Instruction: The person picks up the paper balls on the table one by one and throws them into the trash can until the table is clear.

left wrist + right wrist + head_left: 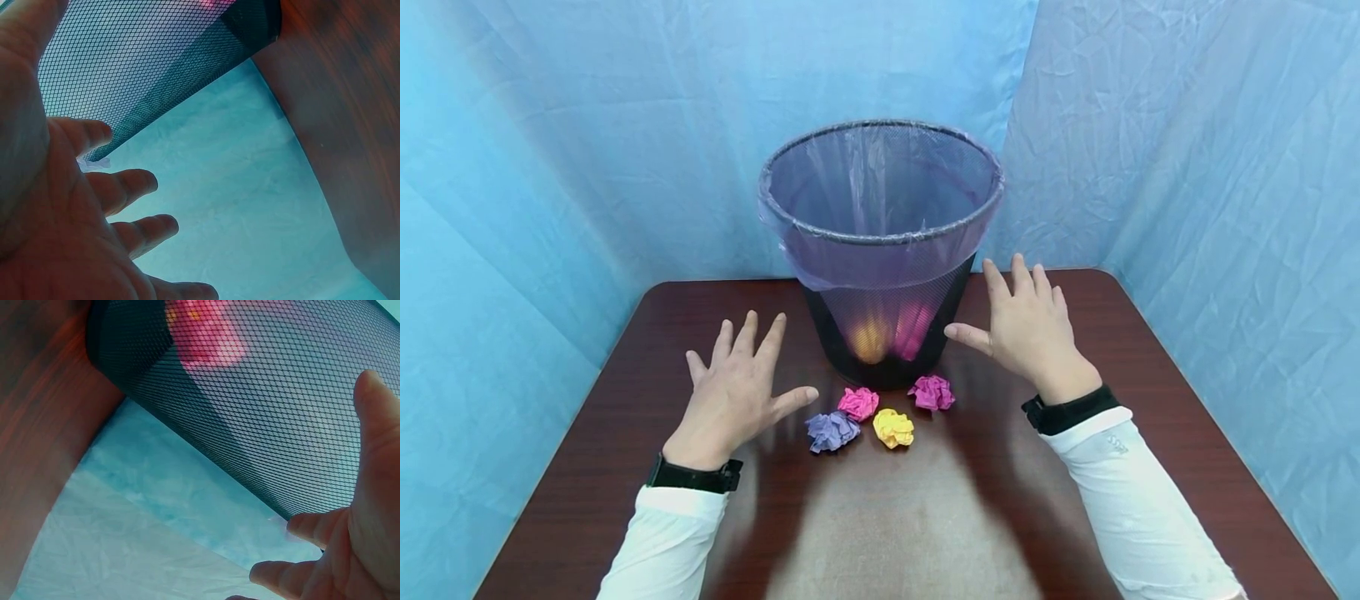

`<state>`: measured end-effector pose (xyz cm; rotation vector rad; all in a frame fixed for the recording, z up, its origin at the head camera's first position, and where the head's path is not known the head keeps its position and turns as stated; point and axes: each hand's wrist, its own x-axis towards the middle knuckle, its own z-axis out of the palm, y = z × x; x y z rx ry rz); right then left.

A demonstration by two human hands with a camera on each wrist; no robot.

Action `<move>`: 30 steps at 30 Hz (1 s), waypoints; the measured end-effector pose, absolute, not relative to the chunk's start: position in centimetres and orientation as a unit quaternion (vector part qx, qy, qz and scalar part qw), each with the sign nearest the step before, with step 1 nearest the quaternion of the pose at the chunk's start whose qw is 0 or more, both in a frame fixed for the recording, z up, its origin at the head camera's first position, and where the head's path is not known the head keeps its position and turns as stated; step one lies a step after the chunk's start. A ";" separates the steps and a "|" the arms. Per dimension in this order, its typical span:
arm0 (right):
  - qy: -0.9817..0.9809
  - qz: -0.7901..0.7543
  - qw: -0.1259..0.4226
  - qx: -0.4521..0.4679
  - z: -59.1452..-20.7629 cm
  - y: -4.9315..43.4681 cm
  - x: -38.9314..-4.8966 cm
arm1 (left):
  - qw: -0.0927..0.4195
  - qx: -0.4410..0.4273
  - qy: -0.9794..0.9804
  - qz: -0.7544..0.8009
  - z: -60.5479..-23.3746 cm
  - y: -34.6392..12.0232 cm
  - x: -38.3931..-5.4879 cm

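A black mesh wastebasket (pixel 881 242) stands upright at the back of the table, lined with a thin purple plastic bag (pixel 880 265) folded over its rim. Through the mesh, something orange (pixel 870 340) and something pink (pixel 913 332) show low inside. My left hand (pixel 733 396) is held over the table left of the basket, fingers spread, holding nothing. On the other side, my right hand (pixel 1028 325) is likewise spread and bare, its thumb near the basket's wall. In front of the basket lie crumpled paper balls: purple-blue (pixel 832 432), pink (pixel 858 403), yellow (pixel 893 428) and magenta (pixel 932 393).
The dark brown table (pixel 880 517) has rounded far corners. Light blue cloth (pixel 625 150) hangs behind it and along both sides. Black bands (pixel 695 475) circle both wrists, below white sleeves.
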<state>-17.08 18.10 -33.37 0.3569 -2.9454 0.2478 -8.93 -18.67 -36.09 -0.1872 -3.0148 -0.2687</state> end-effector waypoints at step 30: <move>-0.992 0.070 0.033 0.102 -37.8 18.5 -16.7 | 0.042 -0.072 -0.993 -0.078 -37.8 -17.8 -8.9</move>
